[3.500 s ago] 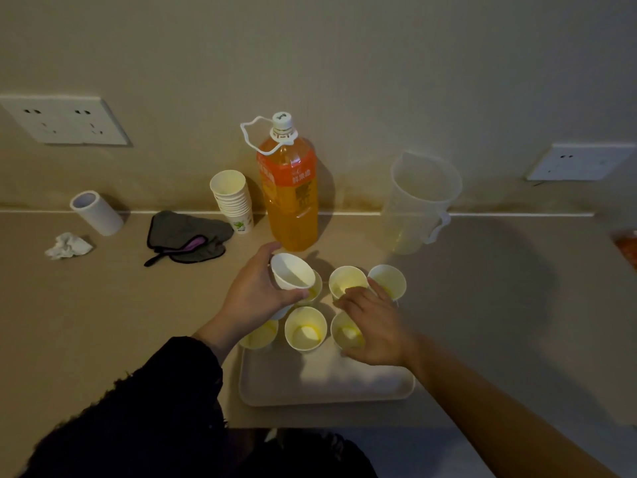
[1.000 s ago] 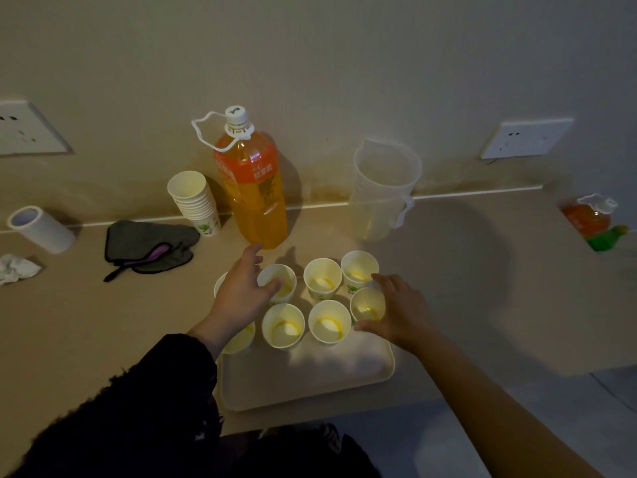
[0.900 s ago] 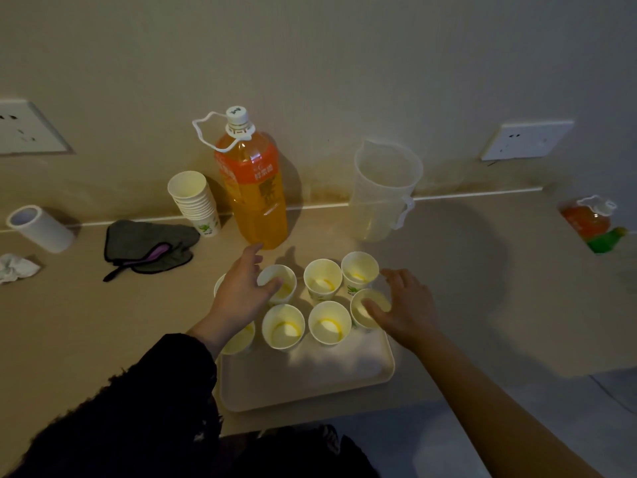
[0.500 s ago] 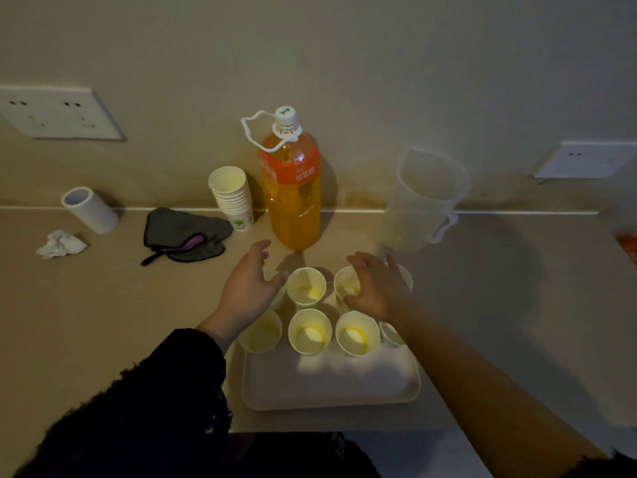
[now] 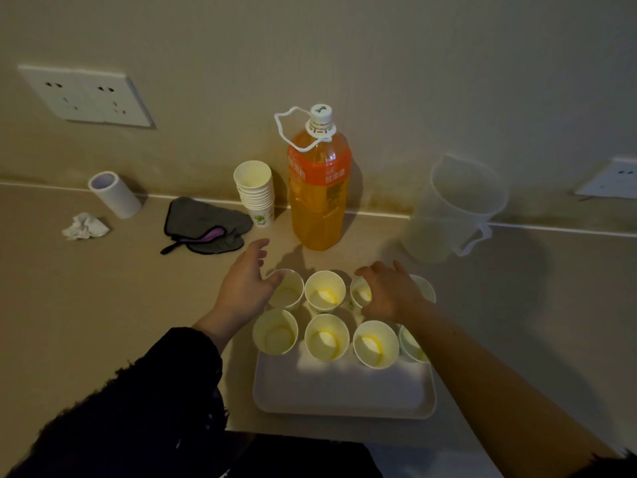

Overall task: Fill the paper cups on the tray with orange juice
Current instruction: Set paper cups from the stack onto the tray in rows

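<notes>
Several white paper cups, each with a little orange juice at the bottom, stand in two rows at the far end of a pale tray [image 5: 344, 395]. My left hand [image 5: 243, 288] is at the back-left cup [image 5: 287, 293], thumb touching its rim and fingers stretched out past it. My right hand [image 5: 389, 293] lies over the back row, with fingers and thumb curled round the third cup [image 5: 360, 294]. It hides part of the back-right cup [image 5: 425, 289]. The capped orange juice bottle [image 5: 319, 194] stands behind the tray by the wall.
An empty clear jug [image 5: 455, 208] stands to the right of the bottle. Left of it are a stack of spare cups [image 5: 255, 191], a grey cloth [image 5: 206, 222], a white roll [image 5: 113, 193] and a crumpled tissue [image 5: 84, 225]. The table's near edge runs just below the tray.
My right hand left the front-right cup and moved to the back row, now holding the third cup there. My left hand set its cup down earlier and now barely moves.
</notes>
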Motion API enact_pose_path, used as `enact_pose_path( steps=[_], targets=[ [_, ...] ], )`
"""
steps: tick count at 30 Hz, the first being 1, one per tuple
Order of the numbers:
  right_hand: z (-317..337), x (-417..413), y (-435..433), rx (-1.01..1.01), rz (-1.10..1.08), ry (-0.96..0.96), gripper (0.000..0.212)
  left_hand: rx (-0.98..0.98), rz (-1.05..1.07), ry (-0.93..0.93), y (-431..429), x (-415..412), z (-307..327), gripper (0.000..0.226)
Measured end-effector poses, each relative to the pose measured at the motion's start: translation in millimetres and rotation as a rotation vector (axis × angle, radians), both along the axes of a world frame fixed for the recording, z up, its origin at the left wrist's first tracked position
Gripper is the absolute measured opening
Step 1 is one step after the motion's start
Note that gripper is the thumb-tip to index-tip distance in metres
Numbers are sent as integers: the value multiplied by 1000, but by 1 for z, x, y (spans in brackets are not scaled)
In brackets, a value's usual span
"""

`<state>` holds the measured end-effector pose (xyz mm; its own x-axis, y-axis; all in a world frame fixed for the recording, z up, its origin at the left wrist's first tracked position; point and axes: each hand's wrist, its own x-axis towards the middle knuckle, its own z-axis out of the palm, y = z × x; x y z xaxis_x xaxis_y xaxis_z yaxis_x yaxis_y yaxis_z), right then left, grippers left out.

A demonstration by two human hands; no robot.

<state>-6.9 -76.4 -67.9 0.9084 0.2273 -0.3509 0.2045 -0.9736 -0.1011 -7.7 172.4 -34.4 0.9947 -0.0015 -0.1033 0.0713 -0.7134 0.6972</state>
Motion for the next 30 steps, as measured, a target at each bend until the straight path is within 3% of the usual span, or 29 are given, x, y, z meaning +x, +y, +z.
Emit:
enact_pose_path(
  steps=[14,20,26,30],
  targets=[
    [1,-4,-4,122,-73,26,85,9,-11,22,-7,4,-1,65],
    [43,12,22,282,-147,-292,60,-1,23,13,-1,6,0,65],
    [67,47,107,480,-44,-174,52,-58,83,-22,9,9,6,61],
    [47,79,155,681,-181,-107,58,-79,110,-44,19,19,9,58]
  ],
)
